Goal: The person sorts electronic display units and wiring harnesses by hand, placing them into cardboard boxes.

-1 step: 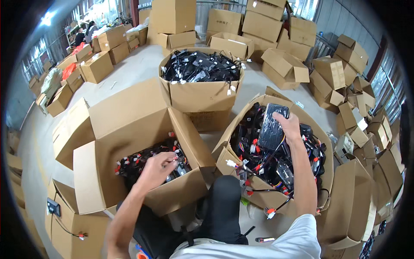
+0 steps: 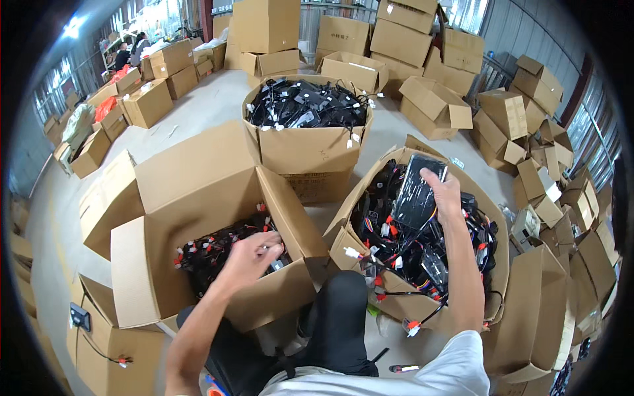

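My right hand [image 2: 444, 191] grips a flat black rectangular case [image 2: 415, 198] by its edge, thumb on top. The case looks glossy and tilts above the right carton [image 2: 389, 305], which is full of similar black cases and cables with red and white plugs. Over the left carton [image 2: 152, 264], my left hand [image 2: 249, 259] is closed, fingers curled together; what they pinch, if anything, is hidden. Beneath it lies a heap of black wired units [image 2: 214, 247] with red and white connectors.
A third carton [image 2: 310, 148] ahead is heaped with black adapters and cords [image 2: 307, 105]. Several open cartons [image 2: 535, 303] pile up on the right. At lower left a black device [image 2: 80, 317] hangs on a box. Two people [image 2: 132, 53] are far back left.
My left hand has moved slightly to the right and up, its fingers turning inward. My right hand keeps its hold on the black case, which has shifted slightly.
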